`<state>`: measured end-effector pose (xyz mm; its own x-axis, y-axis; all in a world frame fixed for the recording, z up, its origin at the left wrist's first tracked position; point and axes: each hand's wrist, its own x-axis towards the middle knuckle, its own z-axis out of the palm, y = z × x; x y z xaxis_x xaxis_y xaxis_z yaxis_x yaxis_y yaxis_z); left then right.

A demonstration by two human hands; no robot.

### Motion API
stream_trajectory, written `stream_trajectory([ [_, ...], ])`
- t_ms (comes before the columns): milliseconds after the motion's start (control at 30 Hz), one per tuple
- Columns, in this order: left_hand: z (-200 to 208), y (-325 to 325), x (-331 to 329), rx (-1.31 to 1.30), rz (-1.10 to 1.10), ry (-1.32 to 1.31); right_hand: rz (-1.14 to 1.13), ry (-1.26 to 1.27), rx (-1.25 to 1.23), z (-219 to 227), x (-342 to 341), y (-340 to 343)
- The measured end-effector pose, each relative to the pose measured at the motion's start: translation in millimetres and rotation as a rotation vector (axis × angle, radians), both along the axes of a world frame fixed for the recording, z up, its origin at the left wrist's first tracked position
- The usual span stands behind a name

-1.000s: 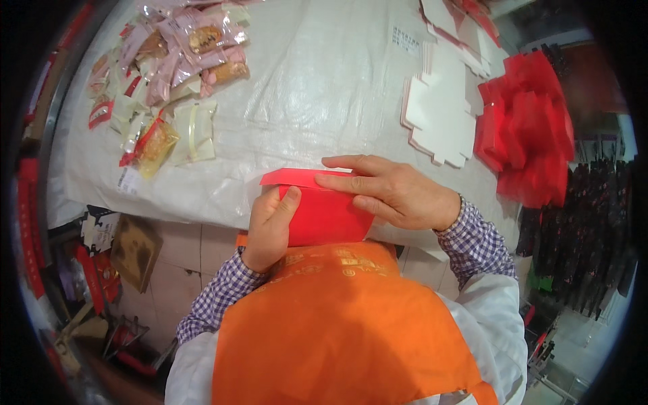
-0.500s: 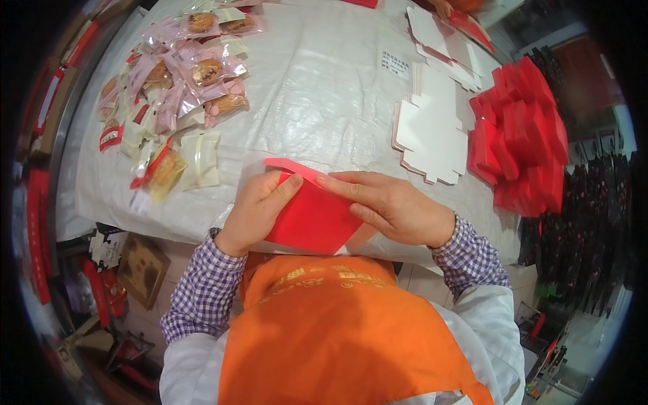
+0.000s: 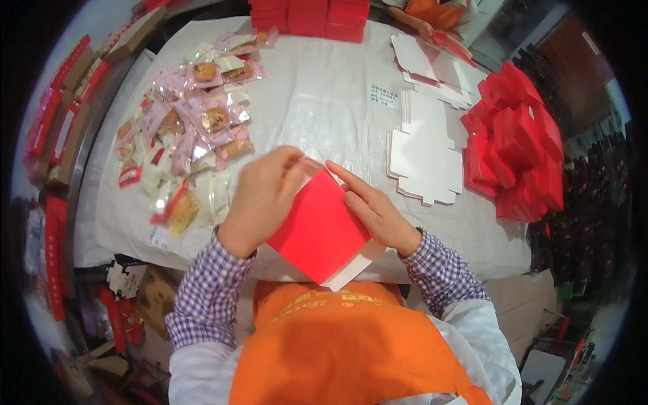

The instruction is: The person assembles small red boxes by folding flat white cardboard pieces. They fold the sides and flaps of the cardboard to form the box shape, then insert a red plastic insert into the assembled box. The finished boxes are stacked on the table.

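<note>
Holding a flat red square cardboard box [image 3: 317, 229] at the surface's near edge, left hand [image 3: 263, 196] and right hand [image 3: 374, 209] now press its top corner; half a second ago it stood bulged, so folding advances. Beyond lie white die-cut blanks [image 3: 425, 158] and wrapped pastries [image 3: 196, 128].

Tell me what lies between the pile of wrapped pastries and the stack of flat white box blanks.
In the head view, only bare white table cover lies between the wrapped pastries and the white box blanks.
</note>
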<state>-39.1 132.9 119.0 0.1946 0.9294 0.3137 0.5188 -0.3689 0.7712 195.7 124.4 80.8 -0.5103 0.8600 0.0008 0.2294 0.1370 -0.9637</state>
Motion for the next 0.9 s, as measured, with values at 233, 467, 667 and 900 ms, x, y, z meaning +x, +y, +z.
stream_trajectory([
  [233, -71, -52, 2, 0.14, 0.308, -0.361, -0.297, 0.171, -0.09, -15, 11, -27],
  [467, -95, -81, 44, -0.189, 0.169, -0.514, -0.296, 0.164, 0.032, -30, 15, -57],
  [667, -93, -90, 45, -0.062, 0.079, -0.331, -0.296, 0.176, 0.022, -24, 32, -68],
  [900, -97, -78, 36, 0.059, -0.113, -0.35, -0.477, -0.007, 0.2, -32, 41, -76],
])
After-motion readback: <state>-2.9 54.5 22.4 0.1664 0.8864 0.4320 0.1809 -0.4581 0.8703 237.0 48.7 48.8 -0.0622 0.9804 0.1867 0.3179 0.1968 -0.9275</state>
